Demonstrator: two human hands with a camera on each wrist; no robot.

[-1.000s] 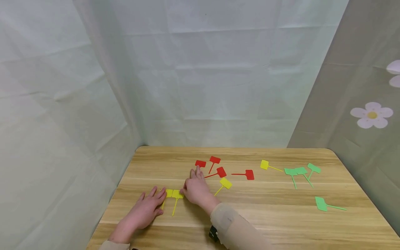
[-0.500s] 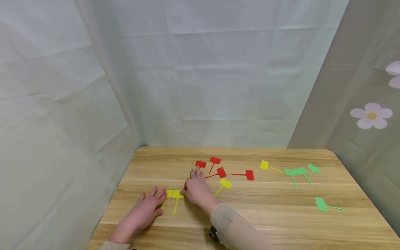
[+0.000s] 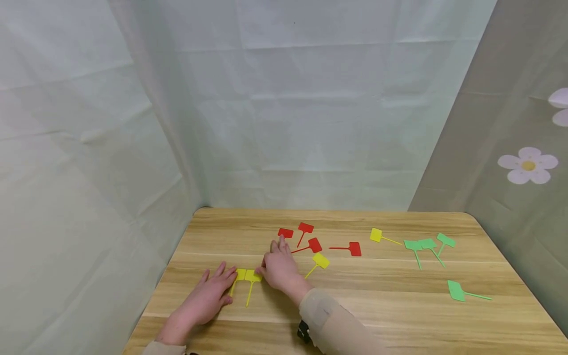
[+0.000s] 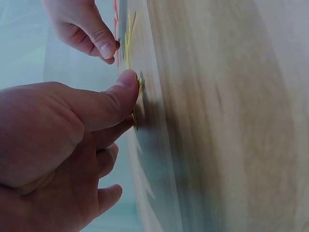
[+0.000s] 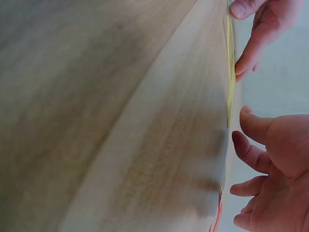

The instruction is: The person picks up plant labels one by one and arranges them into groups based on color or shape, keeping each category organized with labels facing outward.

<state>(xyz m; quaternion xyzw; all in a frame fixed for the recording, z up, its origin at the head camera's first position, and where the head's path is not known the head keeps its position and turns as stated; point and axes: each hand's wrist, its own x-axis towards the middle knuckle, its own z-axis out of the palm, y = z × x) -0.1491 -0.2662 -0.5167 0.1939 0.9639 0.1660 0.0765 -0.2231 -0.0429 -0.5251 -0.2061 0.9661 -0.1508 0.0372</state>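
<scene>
our left hand (image 3: 207, 297) rests, fingers extended, at one flat yellow plastic t-shaped tag (image 3: 241, 274), while our right hand (image 3: 280, 268), fingers loosely bent and gripping nothing we can see, sits by its yellow neighbour (image 3: 251, 275), both tags side by side on the wood-grain table (image 3: 377, 305). if we push inward unevenly, their thin heads could overlap or twist, and our reaching right fingertips could nudge the flat red plastic t-shaped tag (image 3: 285, 232).

Yellow tags (image 3: 253, 275) — smooth, matt, plastic-looking; table (image 3: 399, 315) — smooth wood grain, creased cloth backdrop (image 3: 310, 123)
</scene>
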